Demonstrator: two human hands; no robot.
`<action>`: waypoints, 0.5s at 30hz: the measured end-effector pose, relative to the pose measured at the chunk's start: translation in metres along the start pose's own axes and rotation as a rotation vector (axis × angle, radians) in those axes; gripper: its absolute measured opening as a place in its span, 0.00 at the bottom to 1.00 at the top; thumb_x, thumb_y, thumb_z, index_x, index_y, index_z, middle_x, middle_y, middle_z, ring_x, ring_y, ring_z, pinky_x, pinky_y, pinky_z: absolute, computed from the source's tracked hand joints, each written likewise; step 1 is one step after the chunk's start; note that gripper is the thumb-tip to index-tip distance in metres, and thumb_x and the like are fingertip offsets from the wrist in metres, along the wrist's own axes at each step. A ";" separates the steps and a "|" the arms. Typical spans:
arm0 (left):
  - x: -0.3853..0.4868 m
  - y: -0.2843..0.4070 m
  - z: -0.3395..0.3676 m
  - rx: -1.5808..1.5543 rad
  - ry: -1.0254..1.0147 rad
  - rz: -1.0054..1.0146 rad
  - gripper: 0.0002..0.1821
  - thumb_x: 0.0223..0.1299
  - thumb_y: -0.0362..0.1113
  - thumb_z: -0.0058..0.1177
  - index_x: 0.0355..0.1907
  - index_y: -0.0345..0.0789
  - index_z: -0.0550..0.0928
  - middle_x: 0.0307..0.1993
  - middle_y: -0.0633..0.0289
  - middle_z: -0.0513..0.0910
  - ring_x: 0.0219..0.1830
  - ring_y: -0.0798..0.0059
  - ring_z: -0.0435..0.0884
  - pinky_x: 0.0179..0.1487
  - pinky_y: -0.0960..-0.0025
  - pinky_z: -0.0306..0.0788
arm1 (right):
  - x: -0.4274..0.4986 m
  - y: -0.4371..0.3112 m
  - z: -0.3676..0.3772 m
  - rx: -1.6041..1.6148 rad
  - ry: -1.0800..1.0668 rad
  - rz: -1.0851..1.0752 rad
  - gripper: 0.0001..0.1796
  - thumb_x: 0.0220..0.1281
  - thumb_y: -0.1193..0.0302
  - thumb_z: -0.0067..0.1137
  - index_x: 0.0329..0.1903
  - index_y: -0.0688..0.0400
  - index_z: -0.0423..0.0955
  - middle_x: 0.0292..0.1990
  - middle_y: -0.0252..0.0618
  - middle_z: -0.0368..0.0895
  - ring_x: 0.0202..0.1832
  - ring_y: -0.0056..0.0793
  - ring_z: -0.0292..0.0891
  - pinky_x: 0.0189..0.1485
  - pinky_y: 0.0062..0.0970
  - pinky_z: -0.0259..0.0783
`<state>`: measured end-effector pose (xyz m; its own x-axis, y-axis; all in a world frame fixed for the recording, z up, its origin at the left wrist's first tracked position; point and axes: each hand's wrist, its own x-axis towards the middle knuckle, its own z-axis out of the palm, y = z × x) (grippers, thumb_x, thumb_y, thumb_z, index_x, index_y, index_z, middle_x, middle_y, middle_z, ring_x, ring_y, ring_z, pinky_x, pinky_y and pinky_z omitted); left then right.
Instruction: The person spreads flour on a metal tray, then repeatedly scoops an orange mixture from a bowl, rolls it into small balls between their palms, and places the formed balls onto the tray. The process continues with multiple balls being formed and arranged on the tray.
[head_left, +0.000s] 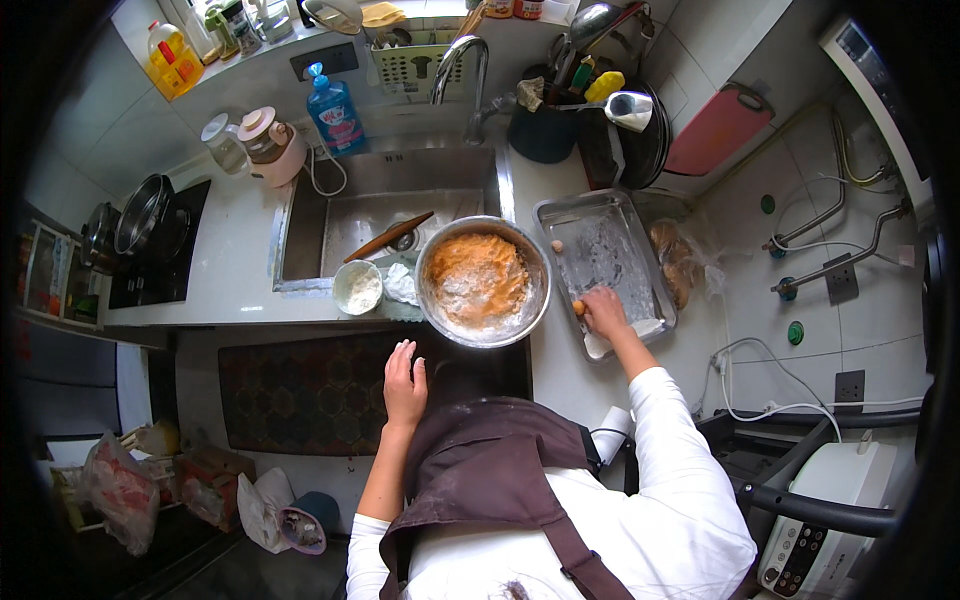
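My right hand (604, 312) reaches into a floured metal tray (646, 259), fingers curled, with a small orange dough ball (578, 307) at the thumb side of its fingertips. Farther up along the tray's left side lies a second small dough ball (556, 245). My left hand (406, 384) is raised in front of the counter, holding nothing, its fingertips white with flour. Between the hands, a steel bowl (541, 300) contains orange dough (480, 277) dusted with flour. A cup of white flour (358, 289) stands left of the bowl, beside a crumpled white bag (400, 283).
A wooden rolling pin (389, 236) lies across the sink (360, 210). Behind it are a faucet (472, 97) and a blue detergent bottle (334, 112). A bag of brown food (670, 259) adjoins the tray's right side. Pans (146, 217) sit on the cooktop at left.
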<state>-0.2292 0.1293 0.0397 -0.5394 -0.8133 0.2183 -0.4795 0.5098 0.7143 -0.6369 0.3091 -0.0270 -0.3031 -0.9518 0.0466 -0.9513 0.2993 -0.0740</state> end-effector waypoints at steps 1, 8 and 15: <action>-0.001 0.000 0.000 0.003 0.005 0.004 0.17 0.63 0.34 0.47 0.53 0.30 0.74 0.54 0.49 0.75 0.60 0.54 0.69 0.62 0.60 0.63 | 0.000 0.001 0.001 0.002 -0.070 0.043 0.14 0.45 0.72 0.61 0.39 0.52 0.76 0.43 0.37 0.76 0.51 0.40 0.68 0.57 0.39 0.63; -0.006 -0.005 0.000 0.007 0.010 -0.003 0.17 0.62 0.34 0.48 0.53 0.31 0.75 0.54 0.49 0.75 0.60 0.54 0.70 0.62 0.60 0.63 | -0.001 0.002 0.002 0.011 0.001 0.029 0.17 0.41 0.73 0.63 0.40 0.51 0.76 0.43 0.37 0.76 0.51 0.38 0.68 0.54 0.38 0.66; -0.009 -0.005 0.000 0.022 -0.010 -0.036 0.17 0.62 0.34 0.49 0.53 0.31 0.75 0.54 0.49 0.75 0.60 0.55 0.70 0.62 0.60 0.63 | -0.016 0.011 -0.006 -0.012 -0.001 0.152 0.26 0.44 0.72 0.65 0.50 0.48 0.72 0.51 0.37 0.71 0.56 0.40 0.66 0.58 0.38 0.66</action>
<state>-0.2216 0.1341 0.0337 -0.5280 -0.8286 0.1861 -0.5137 0.4861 0.7070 -0.6426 0.3283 -0.0228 -0.4439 -0.8954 0.0343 -0.8949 0.4411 -0.0681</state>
